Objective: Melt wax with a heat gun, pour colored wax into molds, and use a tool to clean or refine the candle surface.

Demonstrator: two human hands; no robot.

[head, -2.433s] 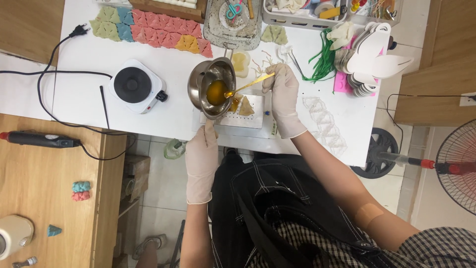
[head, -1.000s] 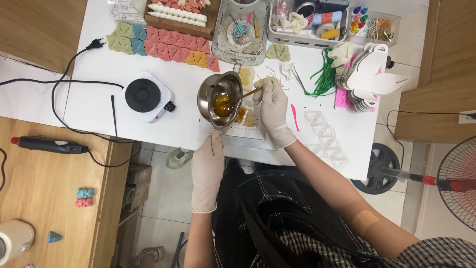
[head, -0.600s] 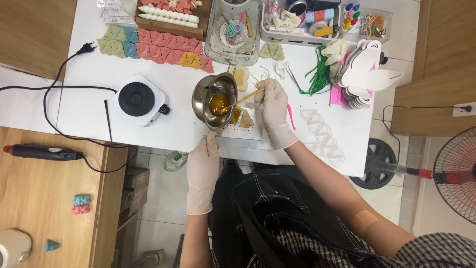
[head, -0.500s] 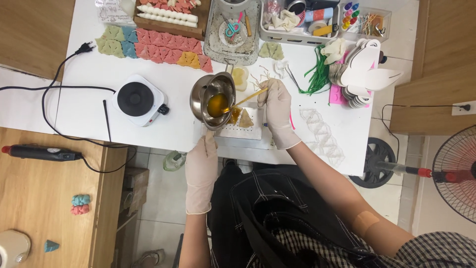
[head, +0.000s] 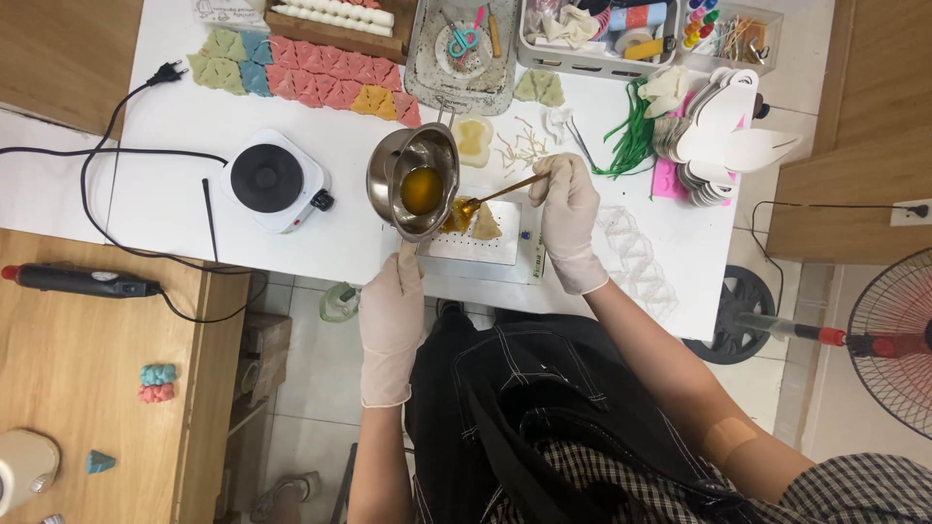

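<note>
A small steel pot (head: 413,180) is held over the near part of the white counter (head: 175,213) by the gloved left hand (head: 391,315), whose grip is closed around the pot's handle at the near side; the pot is filled partway with amber liquid (head: 421,190). A thin gold spoon (head: 490,196) is pinched by its far end in the gloved right hand (head: 568,221), the grip narrow about the stem, and its bowl is seen just beside the pot's rim, over a white perforated mould tray (head: 476,243). In the tray a tan triangular piece (head: 485,224) and an amber-filled cavity next to it are shown. Behind the pot, a speckled tray (head: 461,53) carrying scissors and a grey bin (head: 602,44) of mixed supplies are set along the far edge, with rows of coloured triangular pieces (head: 301,78) to the left of them. A small electric hotplate (head: 272,180) is placed left of the pot, well apart, with bare counter between it and the pot. The mould tray lies close to the counter's near edge. At the right, a stack of white card shapes (head: 728,131) is seen near the counter's right edge.
</note>
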